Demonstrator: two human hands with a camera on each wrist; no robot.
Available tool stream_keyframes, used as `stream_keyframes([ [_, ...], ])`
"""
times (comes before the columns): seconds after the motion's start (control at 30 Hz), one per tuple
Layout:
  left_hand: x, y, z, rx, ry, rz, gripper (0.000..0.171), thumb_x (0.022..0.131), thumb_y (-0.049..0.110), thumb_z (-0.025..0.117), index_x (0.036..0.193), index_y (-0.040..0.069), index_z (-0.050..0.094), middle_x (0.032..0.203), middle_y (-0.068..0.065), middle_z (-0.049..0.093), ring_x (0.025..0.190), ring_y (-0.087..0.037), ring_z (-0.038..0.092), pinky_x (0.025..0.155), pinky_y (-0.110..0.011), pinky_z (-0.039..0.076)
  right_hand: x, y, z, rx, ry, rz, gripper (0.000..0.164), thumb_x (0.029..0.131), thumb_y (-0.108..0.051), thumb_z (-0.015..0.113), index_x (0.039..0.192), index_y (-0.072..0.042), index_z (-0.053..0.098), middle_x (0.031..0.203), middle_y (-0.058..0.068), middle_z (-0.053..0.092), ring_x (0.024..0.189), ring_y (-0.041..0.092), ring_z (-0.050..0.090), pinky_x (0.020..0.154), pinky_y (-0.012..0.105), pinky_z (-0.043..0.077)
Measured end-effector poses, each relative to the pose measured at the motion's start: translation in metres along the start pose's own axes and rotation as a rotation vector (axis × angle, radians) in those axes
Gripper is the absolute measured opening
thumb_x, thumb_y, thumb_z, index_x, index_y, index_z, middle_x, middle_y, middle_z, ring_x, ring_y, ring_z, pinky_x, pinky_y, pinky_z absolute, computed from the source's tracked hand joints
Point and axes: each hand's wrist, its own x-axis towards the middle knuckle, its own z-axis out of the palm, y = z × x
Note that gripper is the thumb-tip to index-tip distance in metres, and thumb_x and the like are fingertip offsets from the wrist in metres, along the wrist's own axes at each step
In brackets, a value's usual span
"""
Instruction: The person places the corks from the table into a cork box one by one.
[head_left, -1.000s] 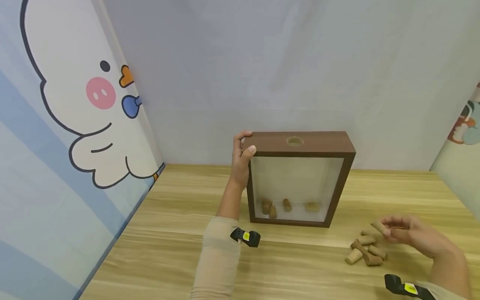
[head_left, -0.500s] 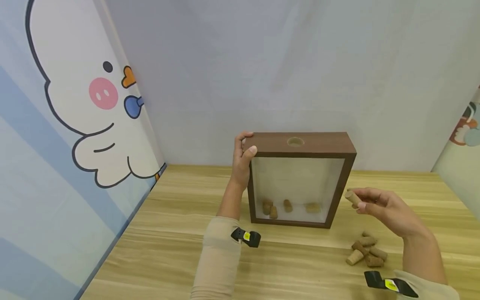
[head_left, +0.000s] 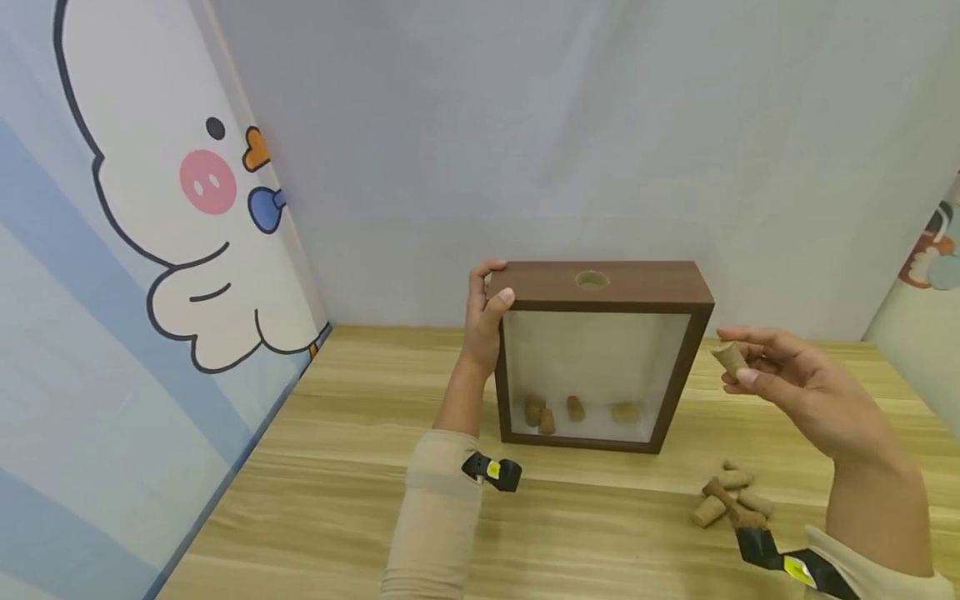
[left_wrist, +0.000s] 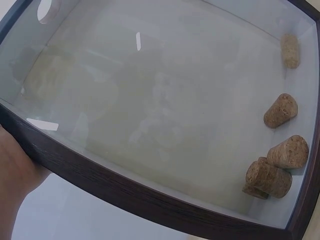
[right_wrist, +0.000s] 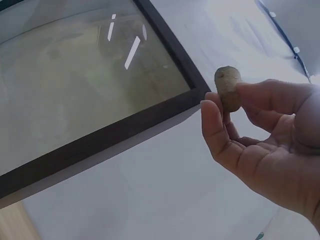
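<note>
A shallow brown wooden-framed box (head_left: 637, 283) with a clear front stands upright on the table, a round hole (head_left: 592, 281) in its top. My left hand (head_left: 482, 333) grips its upper left corner, thumb on the front edge and fingers behind. Several corks (left_wrist: 281, 111) lie along the bottom inside, most of them toward the left side. Right of the box, my right hand (head_left: 817, 392) pinches a tapered cork (head_left: 729, 358) between thumb and fingers. In the right wrist view that cork (right_wrist: 228, 89) is raised beside the box's dark frame (right_wrist: 175, 50).
A small pile of loose corks (head_left: 733, 479) lies on the wood-grain table (head_left: 600, 533) in front of the box's right side, partly overlapped by the right wrist strap (head_left: 757, 546). A pale curtain (head_left: 525, 150) hangs behind, and a cartoon-printed panel (head_left: 165, 292) stands at the left.
My right hand has lifted the cork from beside the pile up toward the box's right side, then shifted slightly right and higher. The left hand and the box have stayed put.
</note>
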Motion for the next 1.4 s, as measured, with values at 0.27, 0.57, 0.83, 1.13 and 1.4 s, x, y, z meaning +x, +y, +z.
stream_keyframes([
  [0.27,0.0,-0.003,0.003,0.006,0.013,-0.016,0.062,0.079,0.043,0.046,0.127,0.005,0.034,0.146,-0.008,0.018,0.133,-0.023,0.01,0.101,-0.053,0.014,0.027,-0.022,0.009,-0.071,0.161,0.019,0.034,0.085,0.018,0.05,0.116,0.004,0.05,0.094,0.01,0.054,0.082,0.016,0.058,0.07,0.02,0.046],
  [0.57,0.001,-0.007,0.004,0.014,0.02,-0.024,0.063,0.079,0.043,0.046,0.127,0.005,0.033,0.146,-0.007,0.018,0.135,-0.023,0.006,0.102,-0.054,0.01,0.071,-0.037,0.023,-0.355,0.34,0.059,0.023,0.082,0.003,0.065,0.103,-0.001,0.058,0.088,0.003,0.063,0.075,0.016,0.057,0.059,0.02,0.043],
  [0.83,0.002,-0.011,0.005,0.001,0.009,-0.011,0.061,0.079,0.038,0.045,0.129,0.005,0.032,0.148,-0.009,0.014,0.136,-0.026,0.004,0.102,-0.055,0.01,0.114,-0.033,0.03,-0.474,0.174,0.162,0.033,0.086,-0.008,0.064,0.117,-0.002,0.058,0.095,0.009,0.062,0.082,0.017,0.057,0.065,0.024,0.044],
  [1.13,0.005,-0.012,0.008,0.016,0.018,-0.031,0.064,0.078,0.044,0.046,0.128,0.006,0.033,0.146,-0.008,0.015,0.133,-0.024,0.01,0.101,-0.052,0.014,0.154,-0.026,0.036,-0.528,0.081,0.433,0.033,0.082,-0.013,0.069,0.109,0.0,0.054,0.099,0.015,0.061,0.086,0.027,0.057,0.071,0.036,0.043],
  [1.4,0.009,-0.016,0.009,0.024,0.036,-0.022,0.065,0.078,0.047,0.048,0.127,0.007,0.033,0.143,-0.009,0.02,0.128,-0.025,0.018,0.099,-0.05,0.018,0.15,-0.023,0.034,-0.514,0.142,0.409,0.044,0.083,-0.02,0.069,0.12,-0.002,0.052,0.104,0.016,0.057,0.093,0.029,0.055,0.074,0.04,0.043],
])
